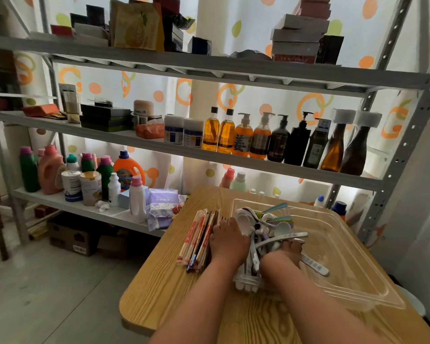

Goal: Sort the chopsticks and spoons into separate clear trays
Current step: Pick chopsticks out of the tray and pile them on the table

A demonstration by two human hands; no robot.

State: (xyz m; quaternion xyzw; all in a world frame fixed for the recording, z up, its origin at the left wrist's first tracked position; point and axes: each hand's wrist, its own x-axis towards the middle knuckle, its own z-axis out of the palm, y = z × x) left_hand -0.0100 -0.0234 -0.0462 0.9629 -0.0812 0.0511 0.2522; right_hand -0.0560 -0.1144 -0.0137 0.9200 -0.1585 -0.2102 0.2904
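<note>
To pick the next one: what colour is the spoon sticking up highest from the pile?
The spoon is teal, seen in the head view.

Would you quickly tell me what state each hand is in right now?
Left hand: fingers curled against the chopsticks; whether it grips them cannot be told.
Right hand: closed, holding spoons.

On the table (159, 294), toward the left, chopsticks (196, 240) bundled, running front to back. Against their right side, the left hand (228, 240). Right of that, spoons (266, 227) heaped at the left end of the clear tray (345, 256), with the right hand (287, 254) in among them. Behind the table, a shelf rack (209, 155) with bottles (271, 137).
</note>
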